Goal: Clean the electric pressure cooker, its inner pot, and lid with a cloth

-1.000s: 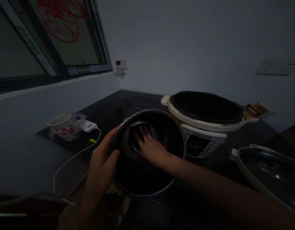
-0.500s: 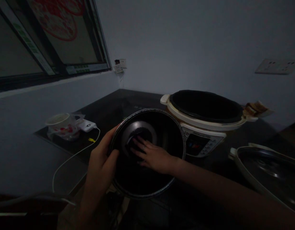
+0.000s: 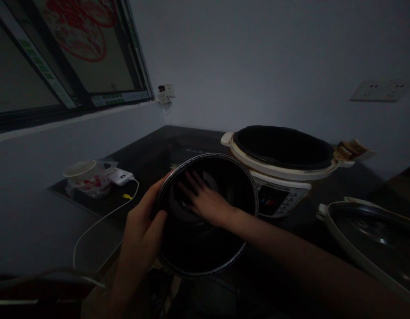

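R hand (image 3: 209,206): fingers spread inside inner pot (image 3: 198,254); can't tell if anything's under them. L hand (image 3: 141,237) clamps pot's L rim, thumb inside. Pot: round, blk, worn silvery rim, tilted, front-L of wht elec. cooker (image 3: 281,175) on tabletop (image 3: 154,144). Panel lettering too dim to read. Lid (image 3: 361,252) cut off at R edge.
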The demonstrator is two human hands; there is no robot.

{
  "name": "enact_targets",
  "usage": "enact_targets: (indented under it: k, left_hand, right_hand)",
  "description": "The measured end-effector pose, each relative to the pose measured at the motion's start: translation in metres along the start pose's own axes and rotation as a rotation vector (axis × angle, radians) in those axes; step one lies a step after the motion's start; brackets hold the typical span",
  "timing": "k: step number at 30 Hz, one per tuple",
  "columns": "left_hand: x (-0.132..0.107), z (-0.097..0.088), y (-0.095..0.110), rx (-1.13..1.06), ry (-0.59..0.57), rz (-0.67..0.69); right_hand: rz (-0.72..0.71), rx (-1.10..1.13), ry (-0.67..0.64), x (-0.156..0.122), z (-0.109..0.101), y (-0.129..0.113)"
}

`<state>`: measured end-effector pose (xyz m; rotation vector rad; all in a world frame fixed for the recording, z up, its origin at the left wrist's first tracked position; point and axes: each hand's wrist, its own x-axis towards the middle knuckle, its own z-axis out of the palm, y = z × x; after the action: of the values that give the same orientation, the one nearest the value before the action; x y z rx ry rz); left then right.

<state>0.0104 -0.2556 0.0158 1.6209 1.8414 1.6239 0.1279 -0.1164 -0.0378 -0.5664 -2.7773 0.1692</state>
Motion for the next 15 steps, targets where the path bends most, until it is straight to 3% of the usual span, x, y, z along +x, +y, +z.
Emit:
enact_targets:
  k: [2,4,7,11,15]
  left_hand:
    - [0.000,0.000,0.000,-0.013,0.000,-0.001]
    - [-0.001,0.000,-0.001,-0.028,-0.003,-0.009]
    - [-0.001,0.000,0.000,-0.039,-0.007,-0.012]
    - [0.000,0.000,-0.001,-0.015,0.005,-0.009]
    - [0.002,0.000,-0.001,0.001,0.004,0.019]
  right_hand:
    - [0.121,0.024,0.032,0.005,-0.002,0.003]
    - [0.150,0.032,0.053,0.006,-0.001,0.003]
    - [-0.012,0.017,0.024,0.001,0.006,-0.004]
    - [-0.302,0.014,-0.118,-0.016,0.016,-0.013]
    - [-0.389,0.090,-0.275,-0.040,0.018,-0.007]
